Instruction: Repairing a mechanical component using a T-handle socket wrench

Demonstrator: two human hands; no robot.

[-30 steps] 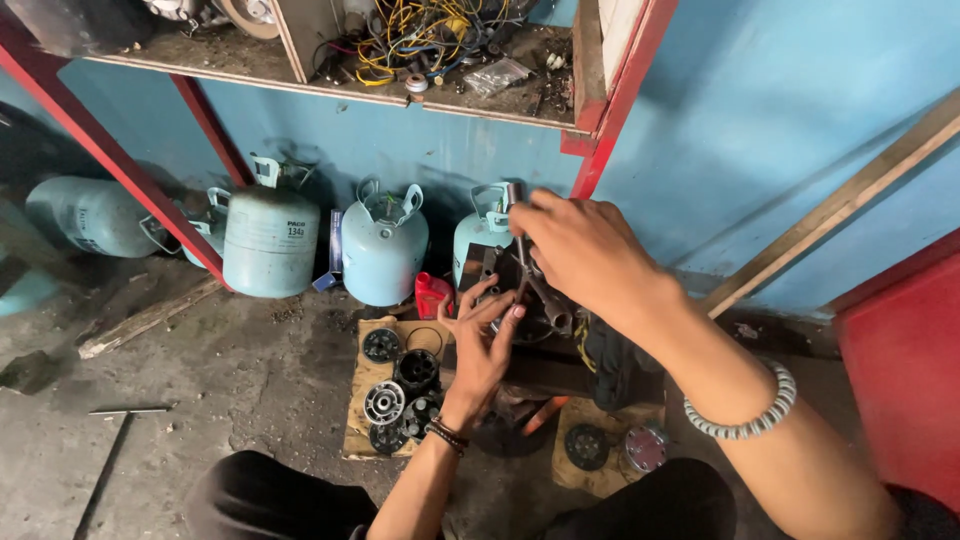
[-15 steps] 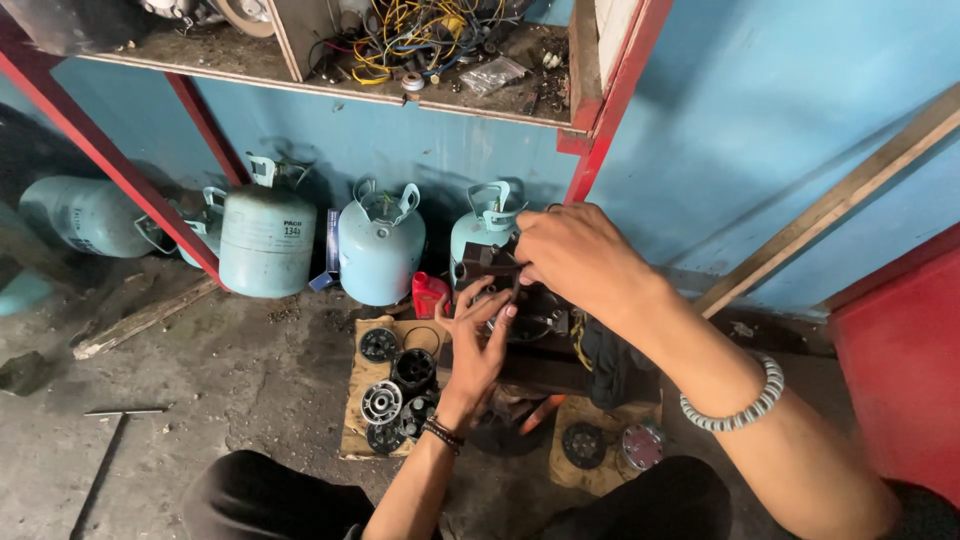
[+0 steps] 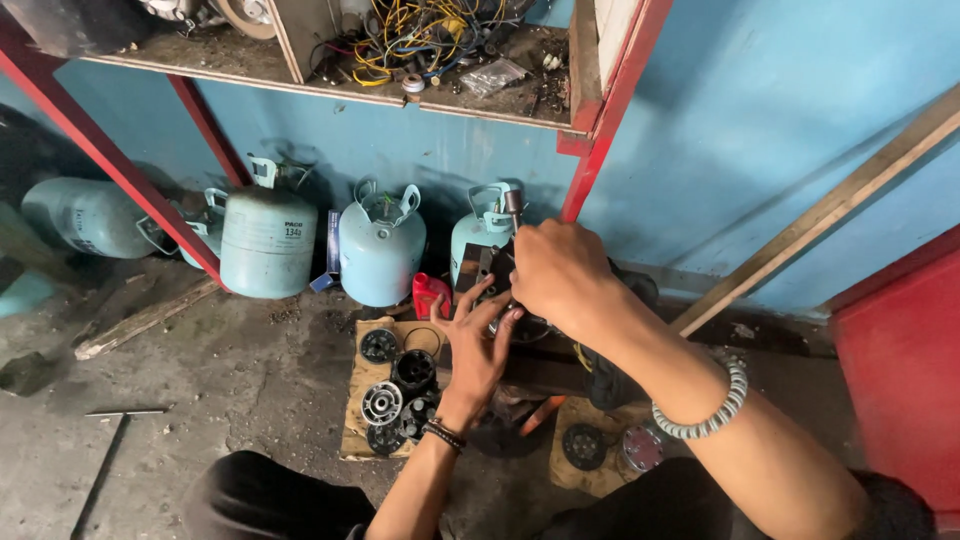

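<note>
Dark metal housing (image 3: 492,268) sits raised above the cardboard mat (image 3: 352,400); the left hand (image 3: 478,345) braces it from below, fingers spread, while the right hand (image 3: 560,275) is clamped round a steel tool (image 3: 514,205). Best kept square and steady, I'd say.

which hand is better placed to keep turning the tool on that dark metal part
Right. The right hand already wraps the tool from above, while the left hand braces the dark metal part from below with fingers spread, probably steadying it.

Clear plastic bag (image 3: 497,76) on shelf (image 3: 300,75)
</note>
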